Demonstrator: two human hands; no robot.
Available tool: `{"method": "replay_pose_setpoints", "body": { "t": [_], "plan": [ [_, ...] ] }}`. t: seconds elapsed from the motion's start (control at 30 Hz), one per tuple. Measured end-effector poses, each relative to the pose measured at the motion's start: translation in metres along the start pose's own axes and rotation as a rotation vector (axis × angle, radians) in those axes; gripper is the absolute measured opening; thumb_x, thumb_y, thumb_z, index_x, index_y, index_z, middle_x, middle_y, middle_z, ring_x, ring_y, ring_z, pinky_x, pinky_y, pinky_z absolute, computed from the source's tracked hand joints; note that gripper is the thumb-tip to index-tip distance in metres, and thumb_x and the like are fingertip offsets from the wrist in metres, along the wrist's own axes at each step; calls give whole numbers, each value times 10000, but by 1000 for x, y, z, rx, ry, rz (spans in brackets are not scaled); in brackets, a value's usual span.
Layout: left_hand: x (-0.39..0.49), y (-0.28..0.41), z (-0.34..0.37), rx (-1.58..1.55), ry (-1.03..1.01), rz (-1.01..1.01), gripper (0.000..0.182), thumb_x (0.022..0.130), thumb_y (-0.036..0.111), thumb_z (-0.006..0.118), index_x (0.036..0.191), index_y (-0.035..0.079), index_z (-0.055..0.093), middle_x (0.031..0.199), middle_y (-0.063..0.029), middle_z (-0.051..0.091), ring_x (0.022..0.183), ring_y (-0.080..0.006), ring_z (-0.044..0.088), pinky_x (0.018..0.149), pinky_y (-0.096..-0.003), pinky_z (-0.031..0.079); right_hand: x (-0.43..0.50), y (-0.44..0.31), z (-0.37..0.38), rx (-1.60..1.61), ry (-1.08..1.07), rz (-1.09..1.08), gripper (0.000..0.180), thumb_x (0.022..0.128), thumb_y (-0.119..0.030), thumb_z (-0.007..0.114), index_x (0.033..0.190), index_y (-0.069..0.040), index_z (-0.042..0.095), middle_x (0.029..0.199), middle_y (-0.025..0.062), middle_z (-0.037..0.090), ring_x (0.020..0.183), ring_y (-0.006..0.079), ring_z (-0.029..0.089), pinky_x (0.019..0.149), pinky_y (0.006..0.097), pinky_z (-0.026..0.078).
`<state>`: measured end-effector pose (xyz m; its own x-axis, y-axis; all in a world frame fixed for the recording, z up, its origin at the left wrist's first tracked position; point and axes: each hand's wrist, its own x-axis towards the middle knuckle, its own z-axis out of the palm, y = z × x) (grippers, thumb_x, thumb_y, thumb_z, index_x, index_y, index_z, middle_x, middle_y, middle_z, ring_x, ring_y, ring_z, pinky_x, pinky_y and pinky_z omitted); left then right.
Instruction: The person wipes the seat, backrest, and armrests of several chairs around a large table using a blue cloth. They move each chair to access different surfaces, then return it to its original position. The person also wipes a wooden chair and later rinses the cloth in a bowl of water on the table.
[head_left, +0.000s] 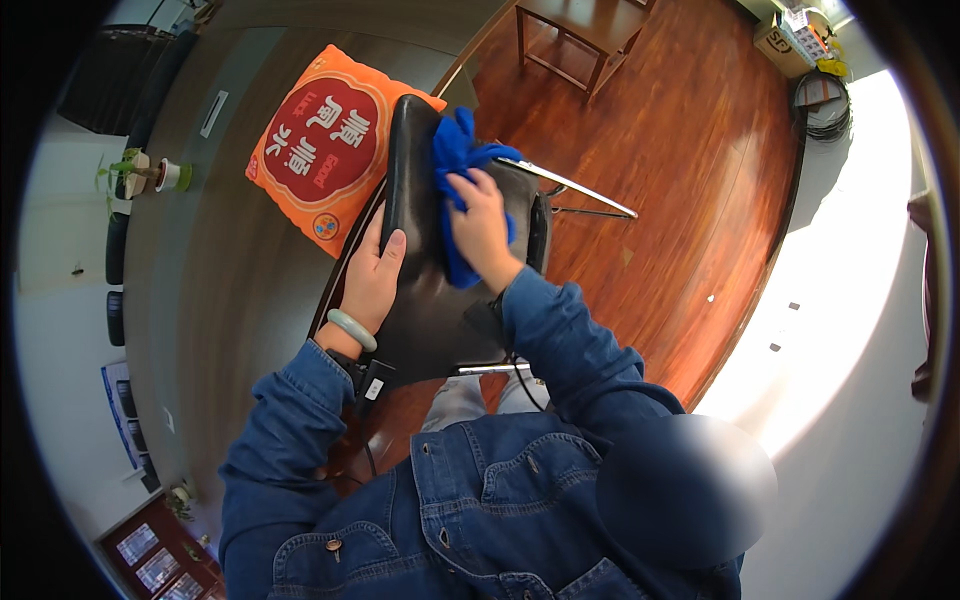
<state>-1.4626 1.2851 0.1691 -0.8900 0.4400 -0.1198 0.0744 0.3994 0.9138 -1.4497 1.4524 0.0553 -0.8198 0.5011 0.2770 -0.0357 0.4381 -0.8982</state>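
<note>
A black leather-like chair (427, 330) with chrome legs is in front of me, beside the long table. My left hand (375, 266) grips its padded edge on the left, thumb on top and fingers going out of sight behind it. My right hand (482, 225) presses a bunched blue cloth (459, 259) onto the black surface; part of the cloth sticks out above the fingers. Just left of the chair's upper end, an orange cushion (289, 199) with a dark red printed centre lies on the table, close to the padded edge.
The long wood-grain table (225, 300) runs along my left, with a small potted plant (172, 176) at its far side. A brown wooden stool or small table (585, 26) stands on the wooden floor ahead. Coiled cable (825, 120) and a cardboard box (780, 46) sit by the right wall.
</note>
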Motion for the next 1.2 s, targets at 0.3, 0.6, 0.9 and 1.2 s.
{"method": "replay_pose_setpoints", "body": {
  "t": [0.3,0.6,0.9,1.2],
  "plan": [
    [-4,8,15,-93,-28,-41,548,1058,294,504,1500,-1,372,1360,-121,575,1248,-181,527,1068,-300,385,26,169,-49,-373,-88,654,377,902,-230,634,1257,-103,647,1215,237,628,1094,433,617,955,478,504],
    [-5,16,23,-162,-73,-13,657,1080,481,325,1518,-10,336,1497,-129,443,1366,-207,417,1156,-318,294,-73,-58,-23,183,129,161,328,838,-42,689,1162,-50,640,1253,217,554,1199,395,541,1022,394,443],
    [-8,19,28,-375,-242,-144,620,1059,481,355,1529,79,323,1437,-94,498,1306,-202,483,1123,-330,364,-129,-41,-48,-84,69,-123,539,609,64,642,1111,-130,663,1219,194,555,1084,422,544,935,470,483],
    [-74,-8,-4,-164,-373,-45,643,1071,330,467,1588,69,189,1552,-83,372,1414,-173,344,1167,-304,241,-156,57,-57,-170,465,609,323,872,-82,638,1195,-61,623,1159,226,605,1105,406,560,943,425,475]
  ]
}}
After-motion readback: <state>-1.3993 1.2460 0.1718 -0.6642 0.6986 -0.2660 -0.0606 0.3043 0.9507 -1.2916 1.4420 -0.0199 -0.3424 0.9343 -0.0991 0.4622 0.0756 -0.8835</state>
